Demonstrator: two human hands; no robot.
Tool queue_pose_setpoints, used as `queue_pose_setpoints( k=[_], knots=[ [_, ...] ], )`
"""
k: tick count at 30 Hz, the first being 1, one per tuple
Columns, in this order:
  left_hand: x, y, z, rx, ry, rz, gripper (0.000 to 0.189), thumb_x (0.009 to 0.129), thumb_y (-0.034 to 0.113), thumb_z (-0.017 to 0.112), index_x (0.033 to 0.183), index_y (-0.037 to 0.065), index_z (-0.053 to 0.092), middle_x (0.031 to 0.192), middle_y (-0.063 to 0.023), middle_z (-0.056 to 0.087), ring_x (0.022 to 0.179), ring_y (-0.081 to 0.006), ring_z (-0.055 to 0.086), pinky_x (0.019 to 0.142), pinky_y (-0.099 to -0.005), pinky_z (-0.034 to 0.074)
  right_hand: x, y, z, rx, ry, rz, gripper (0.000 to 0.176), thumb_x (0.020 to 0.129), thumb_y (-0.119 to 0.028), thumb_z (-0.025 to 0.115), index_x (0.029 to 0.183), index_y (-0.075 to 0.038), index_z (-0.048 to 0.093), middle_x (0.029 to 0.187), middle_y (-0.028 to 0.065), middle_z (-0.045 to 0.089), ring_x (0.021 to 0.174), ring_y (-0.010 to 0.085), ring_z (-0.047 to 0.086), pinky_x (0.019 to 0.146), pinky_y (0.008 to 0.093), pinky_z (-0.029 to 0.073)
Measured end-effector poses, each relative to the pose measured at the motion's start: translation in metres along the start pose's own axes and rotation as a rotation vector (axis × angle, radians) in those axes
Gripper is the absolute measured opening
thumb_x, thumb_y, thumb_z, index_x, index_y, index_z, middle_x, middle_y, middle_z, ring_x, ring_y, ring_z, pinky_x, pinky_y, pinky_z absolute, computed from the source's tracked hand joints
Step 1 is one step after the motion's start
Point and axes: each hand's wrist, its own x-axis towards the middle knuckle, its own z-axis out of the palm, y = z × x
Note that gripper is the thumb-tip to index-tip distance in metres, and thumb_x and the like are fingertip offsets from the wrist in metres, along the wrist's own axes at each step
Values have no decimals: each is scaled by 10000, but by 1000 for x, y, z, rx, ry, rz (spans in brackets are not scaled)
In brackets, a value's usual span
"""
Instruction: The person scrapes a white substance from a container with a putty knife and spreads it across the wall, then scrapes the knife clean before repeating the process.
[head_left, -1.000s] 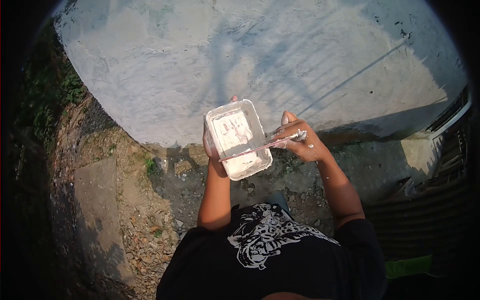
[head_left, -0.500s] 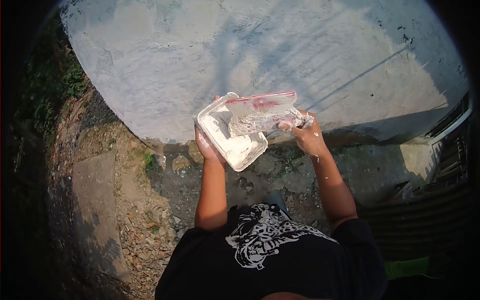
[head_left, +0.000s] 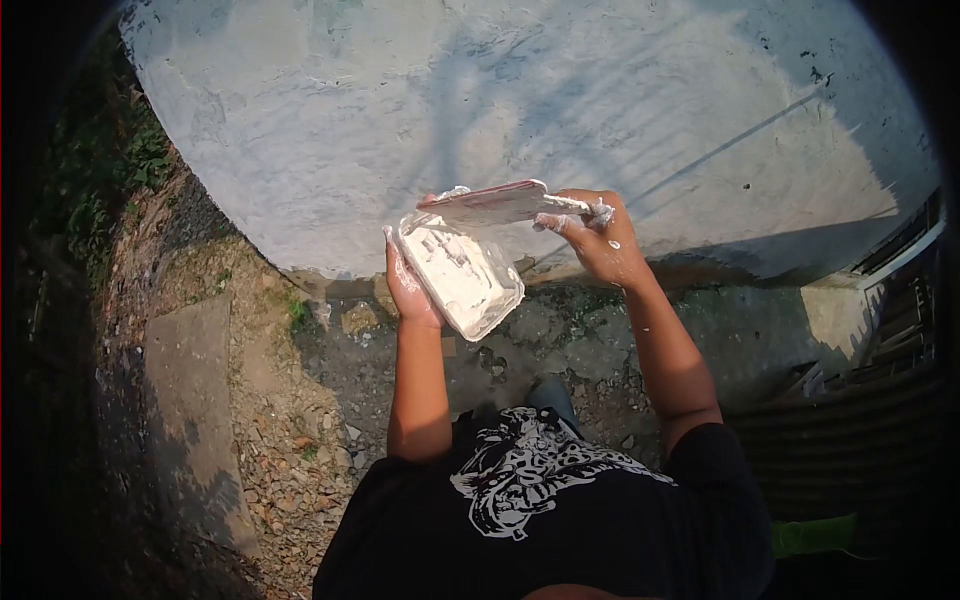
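Rectangular plastic tub [head_left: 440,302] is resting in the left hand [head_left: 408,290], out in front of the black T-shirt [head_left: 590,510] with its pale printed figure. It's tilting, open side facing up towards the camera, and sunlight is catching the thick white paste [head_left: 455,262] inside. That paste is lying uneven and ridged across the bottom, while more of it is crusting the rim and smearing the translucent walls.

The left hand is gripping the tub from the side, thumb lying along the near wall and a fingertip showing by the far corner; the other fingers are hiding behind, so their spacing I can't tell.

Over on the right, the right hand [head_left: 600,240] is pinching a flat spreader [head_left: 485,205] between a paste-smeared thumb and bent fingers. Its wide, red-edged blade is reaching across the tub's far end; whether it's touching the rim, I can't tell.

Below, loose rubble [head_left: 290,470] is covering the ground beside a flat concrete slab [head_left: 190,400]. Beyond the hands, a whitish wall [head_left: 330,130] is filling the view, streaked with shadows, and green plants [head_left: 145,165] are growing past its left edge.
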Motion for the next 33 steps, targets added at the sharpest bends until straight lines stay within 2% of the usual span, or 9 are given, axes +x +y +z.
queue_pose_setpoints(
  k=[4,6,9,15,17,21,26,31,33],
  knots=[
    [-1,-4,2,2,31,-53,663,1010,519,326,1448,25,387,1412,-166,481,1239,-308,517,1014,-465,455,16,25,9,107,16,-199,187,817,-14,670,994,31,711,883,148,728,819,200,689,732,331,519],
    [-1,-5,4,-10,46,-47,668,1010,521,327,1453,24,380,1417,-167,477,1245,-312,513,1019,-470,450,22,28,3,-43,-60,-367,254,780,59,619,1013,16,710,938,192,715,847,288,702,779,362,529],
    [-4,-5,17,-32,96,-20,676,1010,525,327,1467,28,364,1425,-169,470,1255,-322,505,1027,-483,441,18,22,-6,-155,-144,-367,321,734,85,608,1022,-9,716,969,210,702,857,343,688,783,370,531],
    [4,-9,6,-52,36,-35,678,1009,535,323,1491,58,336,1421,-180,471,1246,-335,515,1034,-496,435,-17,45,-15,-178,-182,-439,395,656,90,619,1025,-13,716,984,209,698,886,374,666,774,382,528],
    [8,-12,8,-57,97,-16,682,1009,534,328,1494,55,324,1399,-181,493,1227,-329,533,1020,-488,450,-30,43,-21,-160,-192,-446,416,641,95,612,1032,-9,710,976,203,699,875,387,656,773,392,527],
    [19,-20,-2,-6,-14,-69,682,1010,527,334,1500,53,302,1375,-181,515,1210,-320,549,1003,-474,468,-40,43,-39,-183,-221,-392,394,653,73,612,1029,-3,703,944,206,697,865,383,659,764,381,525],
    [28,-33,6,60,-130,-132,693,1009,525,323,1503,40,282,1410,-190,483,1237,-343,525,1025,-507,439,-23,37,-50,-142,-80,-348,295,728,69,608,1003,14,702,902,204,699,817,330,692,753,349,528],
    [32,-43,15,29,-117,-180,688,1010,512,329,1501,33,282,1406,-196,482,1250,-348,510,1030,-504,433,-2,35,-49,-70,22,-312,284,753,91,601,1007,14,703,906,197,701,803,321,695,736,326,526],
    [30,-46,22,11,-35,-139,662,1019,504,323,1474,23,333,1352,-187,533,1203,-315,548,1000,-463,464,-2,30,-49,-225,5,-303,299,742,94,606,1014,12,702,900,200,695,795,344,684,728,337,524]
  ],
)
